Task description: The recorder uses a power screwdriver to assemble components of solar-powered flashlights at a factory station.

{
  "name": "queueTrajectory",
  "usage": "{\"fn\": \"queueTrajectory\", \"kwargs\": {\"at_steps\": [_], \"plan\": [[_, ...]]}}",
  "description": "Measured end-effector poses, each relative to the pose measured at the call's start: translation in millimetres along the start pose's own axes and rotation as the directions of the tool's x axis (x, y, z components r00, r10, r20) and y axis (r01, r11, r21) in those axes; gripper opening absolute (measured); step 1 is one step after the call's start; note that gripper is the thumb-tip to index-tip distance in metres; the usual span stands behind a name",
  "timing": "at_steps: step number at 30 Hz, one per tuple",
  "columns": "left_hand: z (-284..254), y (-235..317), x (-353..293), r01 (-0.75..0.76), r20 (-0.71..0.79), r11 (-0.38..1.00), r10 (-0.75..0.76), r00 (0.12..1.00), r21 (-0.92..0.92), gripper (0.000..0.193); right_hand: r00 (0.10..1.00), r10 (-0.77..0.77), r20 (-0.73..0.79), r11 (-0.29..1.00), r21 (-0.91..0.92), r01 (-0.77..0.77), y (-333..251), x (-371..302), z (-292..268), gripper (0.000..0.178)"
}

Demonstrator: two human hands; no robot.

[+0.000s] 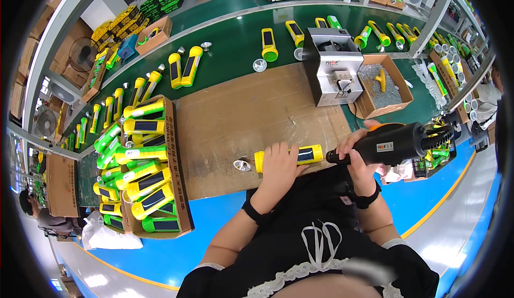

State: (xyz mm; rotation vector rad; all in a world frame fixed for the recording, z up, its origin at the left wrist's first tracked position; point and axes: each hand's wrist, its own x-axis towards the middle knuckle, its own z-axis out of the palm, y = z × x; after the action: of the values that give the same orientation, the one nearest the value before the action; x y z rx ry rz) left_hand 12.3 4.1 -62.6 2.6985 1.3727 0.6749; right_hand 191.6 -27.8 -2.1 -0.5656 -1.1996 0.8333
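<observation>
White lace [300, 270], scalloped and openwork, edges the soft black garment [278, 247] nearest the view, with a thin pale cord [320, 239] tied in a loose bow on its front. Beyond it, a matt, scuffed cardboard sheet [241, 121] covers part of the glossy green bench [230, 57]. Over the sheet's near edge lies the yellow torch [311, 154], a smooth plastic body with a dark, flat rectangular panel and a flared, ribbed-looking head. Just beside that head sits a shiny, bowl-shaped reflector [243, 165]. A corrugated carton [179, 191] at the left is heaped with yellow and green torches [152, 185]; at the right, another carton [399, 68] holds a grainy mass of small grey metal parts [369, 86] beside a boxy black-and-silver machine [337, 65].

Reaching forward with the elbow bent, the left hand [279, 165] comes down over the torch, its fingers closed across the body. The right hand [361, 167] wraps its fingers and thumb around the nose of a black, cylindrical power driver [391, 144], held roughly level, tip at the torch's right end; whether they touch I cannot tell.
</observation>
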Motion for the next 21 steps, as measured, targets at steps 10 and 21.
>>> {"fn": "queueTrajectory", "kwargs": {"at_steps": [10,21], "plan": [[1,-1,2,0.011,0.011,0.999,-0.011,1.0,0.033,0.049,1.0,-0.001,-0.02,1.0,0.003,0.001,5,0,2,0.057],[1,0,2,0.021,0.016,0.998,-0.021,1.0,0.054,0.05,0.998,0.068,0.009,0.995,-0.076,-0.067,25,-10,-1,0.053]]}}
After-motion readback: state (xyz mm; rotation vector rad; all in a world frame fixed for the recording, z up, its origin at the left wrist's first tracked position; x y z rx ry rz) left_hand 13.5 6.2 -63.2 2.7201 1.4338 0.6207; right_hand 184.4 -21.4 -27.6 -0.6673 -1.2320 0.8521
